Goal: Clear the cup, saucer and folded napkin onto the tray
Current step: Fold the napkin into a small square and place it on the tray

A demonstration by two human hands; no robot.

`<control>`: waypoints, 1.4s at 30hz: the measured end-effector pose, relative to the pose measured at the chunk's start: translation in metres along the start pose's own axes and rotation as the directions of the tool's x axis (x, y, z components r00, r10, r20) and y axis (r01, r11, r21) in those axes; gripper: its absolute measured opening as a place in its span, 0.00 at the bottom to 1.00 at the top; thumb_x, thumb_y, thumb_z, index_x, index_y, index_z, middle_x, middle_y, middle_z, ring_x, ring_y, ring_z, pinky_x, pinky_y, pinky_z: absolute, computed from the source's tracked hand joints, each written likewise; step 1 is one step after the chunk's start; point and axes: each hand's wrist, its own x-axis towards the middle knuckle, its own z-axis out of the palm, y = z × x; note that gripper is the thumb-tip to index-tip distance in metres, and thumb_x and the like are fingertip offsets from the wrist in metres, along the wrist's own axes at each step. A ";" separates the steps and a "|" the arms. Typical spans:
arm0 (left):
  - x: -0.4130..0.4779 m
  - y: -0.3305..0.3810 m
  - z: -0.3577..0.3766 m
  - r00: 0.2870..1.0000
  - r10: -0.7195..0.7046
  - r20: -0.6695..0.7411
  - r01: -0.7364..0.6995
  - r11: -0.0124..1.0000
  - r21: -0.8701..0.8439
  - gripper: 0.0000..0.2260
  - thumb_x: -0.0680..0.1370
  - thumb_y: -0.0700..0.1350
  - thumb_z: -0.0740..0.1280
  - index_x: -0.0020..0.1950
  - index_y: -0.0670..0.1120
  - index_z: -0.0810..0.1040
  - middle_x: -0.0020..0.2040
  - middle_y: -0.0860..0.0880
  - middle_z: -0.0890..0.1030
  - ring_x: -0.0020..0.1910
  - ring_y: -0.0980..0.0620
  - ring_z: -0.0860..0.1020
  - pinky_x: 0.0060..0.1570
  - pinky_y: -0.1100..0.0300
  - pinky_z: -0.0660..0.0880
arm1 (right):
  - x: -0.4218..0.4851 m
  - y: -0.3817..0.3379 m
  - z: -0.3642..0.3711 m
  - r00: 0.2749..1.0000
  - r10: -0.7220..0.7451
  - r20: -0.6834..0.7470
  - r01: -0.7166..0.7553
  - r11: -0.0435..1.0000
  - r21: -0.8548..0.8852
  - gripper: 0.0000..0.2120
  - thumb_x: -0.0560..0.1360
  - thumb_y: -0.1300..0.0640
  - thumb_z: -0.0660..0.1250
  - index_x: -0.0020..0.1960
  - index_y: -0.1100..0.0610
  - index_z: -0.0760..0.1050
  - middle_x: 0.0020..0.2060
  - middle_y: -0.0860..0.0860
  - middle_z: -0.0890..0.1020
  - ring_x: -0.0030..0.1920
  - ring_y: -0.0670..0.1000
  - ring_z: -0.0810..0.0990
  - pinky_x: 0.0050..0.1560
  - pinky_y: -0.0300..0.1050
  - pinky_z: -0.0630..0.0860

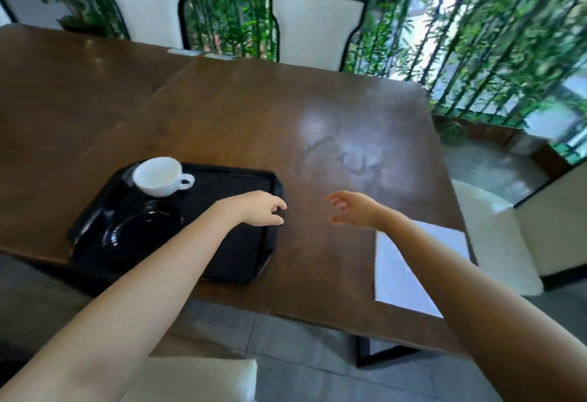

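Observation:
A black tray (235,262) lies on the brown table near its front left edge. On the tray's far left stands a white cup (157,176), and a black saucer (143,231) sits in front of it. My left hand (260,208) rests on the tray's right rim, fingers curled over the edge. My right hand (352,209) hovers over the bare table to the right of the tray, fingers apart and empty. A white folded napkin (403,278) lies flat at the table's front right, partly under my right forearm.
The wooden table (286,116) stretches away from me. Two white chairs (314,25) stand at its far side before a green bamboo screen. A white seat (495,233) is at the right, another at the bottom edge (197,379).

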 end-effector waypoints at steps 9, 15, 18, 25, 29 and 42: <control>0.054 0.144 0.037 0.995 0.099 0.016 -0.099 0.994 0.034 0.22 0.78 0.51 0.61 0.72 0.50 0.64 0.69 0.47 0.72 0.66 0.47 0.71 0.58 0.59 0.66 | -0.075 0.142 -0.033 0.987 0.147 -0.065 -0.137 0.981 0.139 0.23 0.72 0.57 0.71 0.65 0.60 0.71 0.62 0.59 0.77 0.60 0.57 0.77 0.61 0.47 0.72; 0.073 0.204 0.078 0.995 0.103 -0.002 -0.103 0.995 0.002 0.23 0.79 0.48 0.61 0.73 0.48 0.63 0.72 0.45 0.67 0.69 0.46 0.68 0.65 0.53 0.66 | -0.106 0.212 -0.026 0.978 0.206 -0.044 -0.200 0.973 0.115 0.24 0.73 0.57 0.70 0.67 0.61 0.70 0.64 0.59 0.76 0.62 0.57 0.76 0.62 0.46 0.70; 0.080 0.223 0.108 0.994 0.089 -0.056 -0.087 0.996 0.029 0.23 0.79 0.48 0.60 0.73 0.48 0.62 0.73 0.45 0.65 0.71 0.45 0.63 0.68 0.51 0.64 | -0.118 0.239 -0.009 0.976 0.217 0.006 -0.217 0.973 0.076 0.26 0.74 0.56 0.68 0.69 0.60 0.67 0.67 0.58 0.73 0.66 0.57 0.72 0.65 0.48 0.68; 0.077 0.253 0.193 0.977 0.192 -0.095 -0.182 0.978 0.101 0.27 0.77 0.53 0.63 0.73 0.47 0.61 0.75 0.44 0.59 0.74 0.45 0.55 0.72 0.52 0.55 | -0.140 0.275 0.031 0.993 0.118 0.007 -0.117 0.989 -0.085 0.30 0.73 0.49 0.68 0.71 0.54 0.63 0.72 0.53 0.62 0.72 0.55 0.59 0.71 0.48 0.61; 0.083 0.253 0.206 0.934 0.279 -0.224 -0.232 0.949 0.214 0.23 0.76 0.52 0.63 0.68 0.44 0.67 0.70 0.43 0.65 0.69 0.45 0.61 0.67 0.54 0.62 | -0.152 0.281 0.046 0.999 0.048 0.025 -0.043 0.982 -0.182 0.42 0.68 0.40 0.70 0.74 0.52 0.56 0.76 0.53 0.55 0.76 0.56 0.53 0.75 0.51 0.53; 0.089 0.247 0.207 0.882 0.415 -0.221 -0.282 0.843 0.458 0.16 0.81 0.48 0.52 0.63 0.41 0.70 0.61 0.43 0.73 0.60 0.46 0.70 0.57 0.54 0.71 | -0.168 0.251 0.070 0.977 -0.171 -0.129 0.060 0.799 -0.598 0.04 0.72 0.61 0.64 0.46 0.58 0.75 0.42 0.54 0.80 0.43 0.56 0.78 0.53 0.50 0.74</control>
